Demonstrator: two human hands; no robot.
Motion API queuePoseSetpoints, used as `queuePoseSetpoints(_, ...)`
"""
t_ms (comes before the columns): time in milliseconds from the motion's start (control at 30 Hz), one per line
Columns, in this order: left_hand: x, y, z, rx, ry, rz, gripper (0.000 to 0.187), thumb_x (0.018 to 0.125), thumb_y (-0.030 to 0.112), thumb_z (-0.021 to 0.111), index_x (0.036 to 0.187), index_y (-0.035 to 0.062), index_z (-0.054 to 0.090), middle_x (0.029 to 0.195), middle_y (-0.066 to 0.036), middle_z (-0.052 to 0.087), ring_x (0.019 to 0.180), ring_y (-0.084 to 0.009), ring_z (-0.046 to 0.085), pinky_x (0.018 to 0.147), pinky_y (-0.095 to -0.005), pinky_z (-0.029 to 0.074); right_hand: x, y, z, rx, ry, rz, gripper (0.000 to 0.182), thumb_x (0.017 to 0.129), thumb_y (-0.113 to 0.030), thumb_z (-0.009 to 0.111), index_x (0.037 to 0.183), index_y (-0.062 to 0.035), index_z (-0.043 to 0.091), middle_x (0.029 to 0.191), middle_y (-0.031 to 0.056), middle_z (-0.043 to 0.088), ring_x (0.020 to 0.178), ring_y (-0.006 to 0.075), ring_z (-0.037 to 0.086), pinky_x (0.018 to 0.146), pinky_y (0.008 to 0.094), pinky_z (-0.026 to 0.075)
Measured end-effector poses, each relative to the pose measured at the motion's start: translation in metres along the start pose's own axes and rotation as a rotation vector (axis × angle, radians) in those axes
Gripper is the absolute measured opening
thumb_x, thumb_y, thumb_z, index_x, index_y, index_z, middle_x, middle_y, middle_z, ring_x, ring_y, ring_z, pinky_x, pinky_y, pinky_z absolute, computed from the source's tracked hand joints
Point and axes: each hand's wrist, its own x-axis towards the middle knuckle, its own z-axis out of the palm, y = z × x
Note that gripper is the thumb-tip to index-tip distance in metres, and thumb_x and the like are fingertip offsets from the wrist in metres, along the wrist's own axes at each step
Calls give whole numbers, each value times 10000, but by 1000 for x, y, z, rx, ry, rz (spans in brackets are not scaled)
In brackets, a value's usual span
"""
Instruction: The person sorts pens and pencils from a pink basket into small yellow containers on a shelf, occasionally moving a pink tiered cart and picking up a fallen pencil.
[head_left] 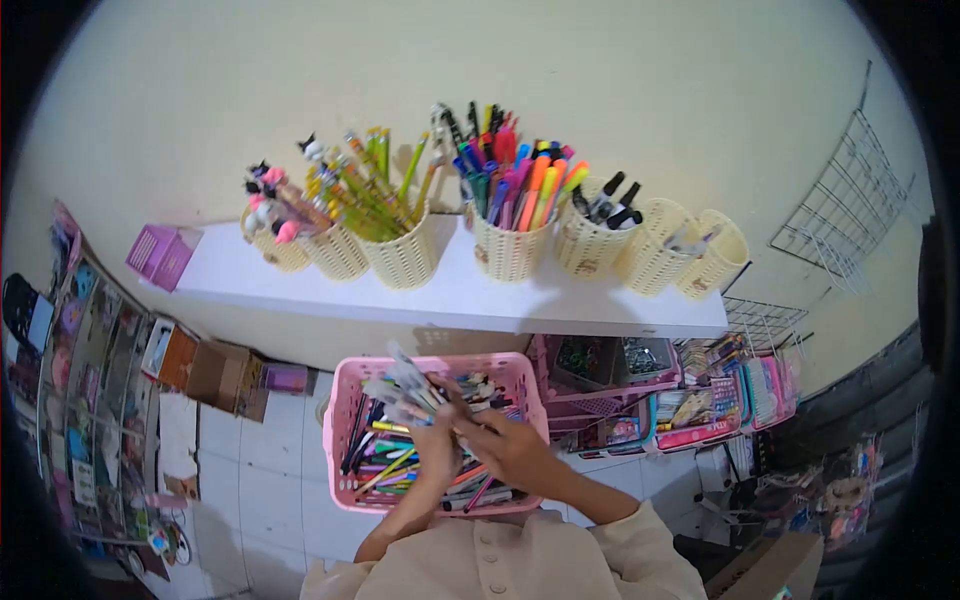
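Standing at a cream wall (620, 70), I look down past a white shelf (450, 295) above my hands, lined with woven cups (405, 258) of pens and markers. Left of my grip are a purple bin (160, 255), cardboard boxes (225, 375) and white floor tiles (255, 480). My left hand (435, 445) is closed around a fanned bunch of pens (405, 385), their long axes slanting up and to the left, tips away from me. My right hand (515, 450) pinches the bunch's lower end. Both hover over the pink basket (345, 400) of mixed pens. Right of my grip sit pink trays (690, 410) and wire racks (850, 200).
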Motion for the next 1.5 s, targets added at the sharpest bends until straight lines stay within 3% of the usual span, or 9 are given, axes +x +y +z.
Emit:
queuePoseSetpoints(100, -4, 14, 22, 203, -250, -33, 161, 838, 245, 445, 834, 93, 393, 588, -4, 381, 525, -73, 359, 474, -223, 309, -6, -2, 1, -27, 90, 13, 270, 701, -41, 561, 966, -18, 516, 866, 108, 497, 774, 240, 528, 645, 299, 450)
queuePoseSetpoints(333, -32, 9, 64, 469, -564, 80, 143, 773, 93, 529, 701, 47, 414, 579, -25, 412, 522, -103, 400, 498, -229, 353, -20, 11, -15, 1890, 559, 796, 398, 842, -355, 340, 1079, -54, 447, 1064, 67, 476, 975, 184, 458, 847, 329, 343)
queuePoseSetpoints(467, -32, -11, 76, 524, -644, -76, 140, 685, 4, 611, 668, 43, 478, 632, -6, 474, 542, -84, 464, 474, -210, 386, -35, 34, 0, 1854, 656, 740, 395, 835, -347, 368, 1102, -63, 430, 1087, 68, 468, 969, 187, 462, 839, 329, 351)
queuePoseSetpoints(533, -33, -10, 86, 678, -694, 49, 131, 691, 18, 610, 722, 39, 485, 684, -5, 487, 599, -82, 482, 499, -209, 390, -50, 70, 19, 2560, 371, 103, 402, 834, -329, 373, 1132, -60, 403, 1117, 73, 452, 999, 202, 445, 857, 319, 336)
queuePoseSetpoints(633, -42, 15, 147, 499, -521, 191, 236, 753, 144, 562, 899, 30, 416, 660, -19, 448, 576, -97, 451, 499, -214, 372, -9, -4, -62, 1941, 735, 531, 362, 842, -282, 366, 1109, -41, 405, 1122, 98, 442, 1037, 215, 421, 880, 311, 317)
queuePoseSetpoints(800, 0, 21, 260, 371, -466, 874, 250, 843, 297, 433, 811, 53, 477, 690, -12, 475, 648, -97, 462, 613, -218, 398, -18, 4, -94, 1701, 947, 100, 299, 845, -229, 362, 1054, -25, 426, 1100, 140, 448, 1037, 234, 417, 897, 340, 308)
queuePoseSetpoints(833, 0, 26, 285, 181, -554, 494, 236, 825, 270, 475, 846, 36, 480, 717, -43, 511, 588, -129, 510, 517, -239, 435, -25, 4, -96, 1598, 1030, 58, 283, 841, -208, 371, 1040, -17, 433, 1074, 150, 463, 1007, 245, 438, 891, 350, 321)
queuePoseSetpoints(1133, 36, -43, 329, 713, -1056, 307, 244, 674, 231, 663, 707, 32, 526, 549, -12, 478, 468, -69, 445, 408, -206, 347, -65, 30, -100, 1498, 1192, 110, 179, 822, -138, 404, 972, -48, 443, 984, 118, 486, 911, 202, 469, 818, 309, 359)
queuePoseSetpoints(1500, 56, -42, 324, 682, -1067, 727, 452, 638, 205, 677, 993, 9, 476, 762, -109, 566, 787, -186, 548, 672, -295, 434, -54, 41, -101, 1377, 1210, 136, 170, 791, -81, 430, 956, -44, 445, 954, 108, 497, 897, 190, 474, 786, 294, 371)
